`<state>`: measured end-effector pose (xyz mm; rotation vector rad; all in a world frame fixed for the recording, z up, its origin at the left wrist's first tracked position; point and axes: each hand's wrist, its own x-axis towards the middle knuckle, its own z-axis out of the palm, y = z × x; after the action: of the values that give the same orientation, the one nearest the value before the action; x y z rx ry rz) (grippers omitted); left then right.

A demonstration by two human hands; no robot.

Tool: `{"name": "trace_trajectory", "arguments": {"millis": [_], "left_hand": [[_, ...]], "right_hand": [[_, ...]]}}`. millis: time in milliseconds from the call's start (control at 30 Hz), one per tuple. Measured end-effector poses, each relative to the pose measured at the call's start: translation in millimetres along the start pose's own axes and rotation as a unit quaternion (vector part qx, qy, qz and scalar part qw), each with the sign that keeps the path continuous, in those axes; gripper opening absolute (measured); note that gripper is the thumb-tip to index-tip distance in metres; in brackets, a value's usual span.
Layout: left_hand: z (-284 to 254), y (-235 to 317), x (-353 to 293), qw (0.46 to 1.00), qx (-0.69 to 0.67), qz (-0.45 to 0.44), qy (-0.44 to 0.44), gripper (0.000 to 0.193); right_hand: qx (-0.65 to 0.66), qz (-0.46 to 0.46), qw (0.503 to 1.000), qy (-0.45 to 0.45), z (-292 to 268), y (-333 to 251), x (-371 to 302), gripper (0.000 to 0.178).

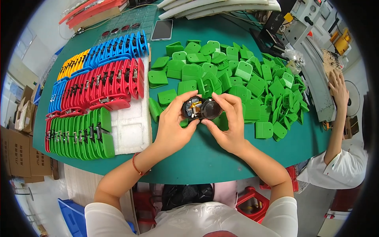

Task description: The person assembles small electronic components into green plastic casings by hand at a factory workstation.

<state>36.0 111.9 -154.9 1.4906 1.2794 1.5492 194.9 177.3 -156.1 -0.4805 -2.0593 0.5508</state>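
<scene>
Above the green table (173, 166), my left hand (173, 124) grips one half of a small round black electronic device (193, 108). Circuit parts and a yellowish ribbon show inside that half. Between the thumb and fingers of my right hand (230, 126) is the other half, a dark glossy round disc (211, 109). The two halves lie side by side, edges touching or nearly so; whether a cable joins them I cannot tell. Just beyond my fingers spreads a heap of green plastic clip pieces (252, 85), some partly hidden by my hands.
Rows of green, red (100, 81), blue (118, 47) and yellow clips stand on a white foam tray (132, 132) at left. A phone (162, 30) lies at the back, near curved white strips (221, 10). At right, a co-worker's hand (338, 87) rests beside a grey machine (316, 79).
</scene>
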Motion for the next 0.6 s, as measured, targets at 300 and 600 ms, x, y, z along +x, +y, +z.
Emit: {"name": "trace_trajectory", "arguments": {"millis": [300,600], "left_hand": [[0.2,4.3,-2.1,1.0,0.003,-0.007,-0.008,0.055],[1.4,3.0,-1.5,1.0,0.007,0.003,-0.018,0.057]], "right_hand": [[0.014,0.003,1.0,-0.003,1.6,3.2,-1.6,0.064],[0.011,0.009,1.0,-0.009,2.8,5.1,-2.7,0.062]]}}
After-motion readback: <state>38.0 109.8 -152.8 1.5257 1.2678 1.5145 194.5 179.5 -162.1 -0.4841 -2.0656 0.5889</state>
